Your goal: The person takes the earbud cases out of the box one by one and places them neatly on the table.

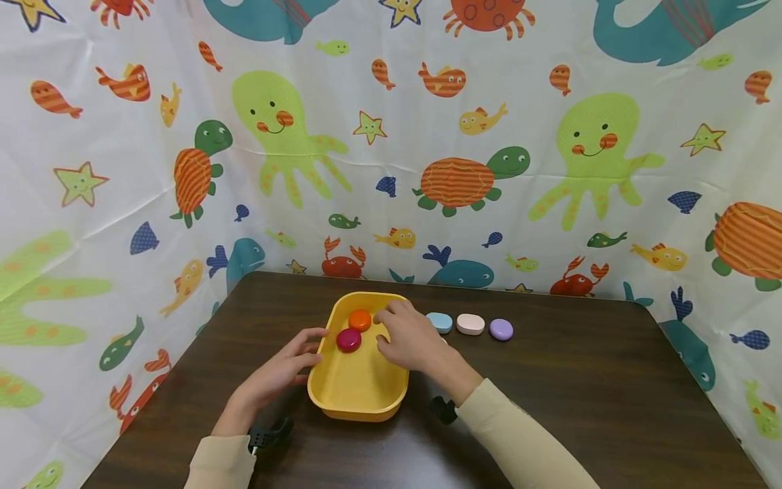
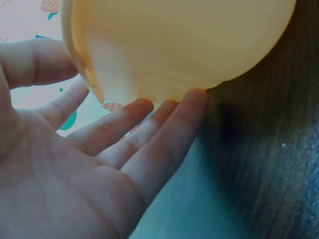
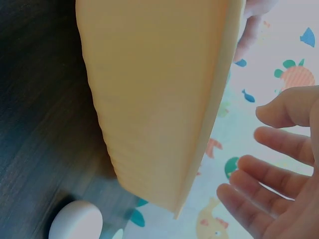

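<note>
A yellow plastic bin (image 1: 357, 390), smooth, rounded at its corners and rimmed by a thin lip, is standing at about 9 o'clock from the middle of the dark wood-grained surface (image 1: 580, 387). Inside, a glossy orange disc (image 1: 360, 320) is lying near 12 o'clock, and a glossy magenta disc (image 1: 349, 340) is sitting just beside it toward 11.

At the bin's 9 o'clock, the left-hand grip (image 1: 281, 370) is resting relaxed fingertips against the outer wall, its fingers standing apart. At 2 o'clock, the right-hand grip (image 1: 406, 336) is hovering over the rim, its fingers spreading loosely around nothing visible.

Between 2 and 3 o'clock outside, a light-blue rounded block (image 1: 440, 322), a pale-pink rounded oblong (image 1: 470, 324) and a purple disc (image 1: 501, 330) are lying in a row.

The right hand and forearm are hiding part of the bin's right side. In the right wrist view, the lower edge is cutting off a whitish rounded piece (image 3: 77, 221); which one is showing there, I cannot tell.
</note>
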Motion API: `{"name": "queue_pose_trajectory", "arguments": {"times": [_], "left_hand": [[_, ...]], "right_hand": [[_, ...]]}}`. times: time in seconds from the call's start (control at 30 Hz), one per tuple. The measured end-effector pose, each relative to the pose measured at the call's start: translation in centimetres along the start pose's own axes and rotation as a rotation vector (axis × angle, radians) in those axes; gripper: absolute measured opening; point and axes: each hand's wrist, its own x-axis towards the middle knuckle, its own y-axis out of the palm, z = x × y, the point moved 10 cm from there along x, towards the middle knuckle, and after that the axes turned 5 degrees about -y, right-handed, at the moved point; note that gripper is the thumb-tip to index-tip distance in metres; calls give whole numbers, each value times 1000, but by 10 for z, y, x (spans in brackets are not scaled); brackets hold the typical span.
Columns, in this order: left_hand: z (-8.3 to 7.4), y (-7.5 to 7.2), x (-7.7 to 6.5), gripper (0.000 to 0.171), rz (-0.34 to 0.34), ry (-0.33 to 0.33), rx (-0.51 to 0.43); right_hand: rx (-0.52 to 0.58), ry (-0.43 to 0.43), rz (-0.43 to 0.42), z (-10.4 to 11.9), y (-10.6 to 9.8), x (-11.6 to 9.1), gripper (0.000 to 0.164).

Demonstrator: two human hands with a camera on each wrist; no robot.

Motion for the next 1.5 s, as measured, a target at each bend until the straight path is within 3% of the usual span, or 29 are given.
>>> {"name": "queue_pose_trajectory", "arguments": {"times": [0.77,1.17,1.5], "left_hand": [[-6,0,-3,53,23,25,2],[-4,1,-7,50,31,25,-20],[-5,2,-6,50,22,30,-18]], "right_hand": [[-14,-75,52,17,15,26,37],[-54,-115,130,27,36,38,37],[-22,-125,161,28,46,43,39]]}}
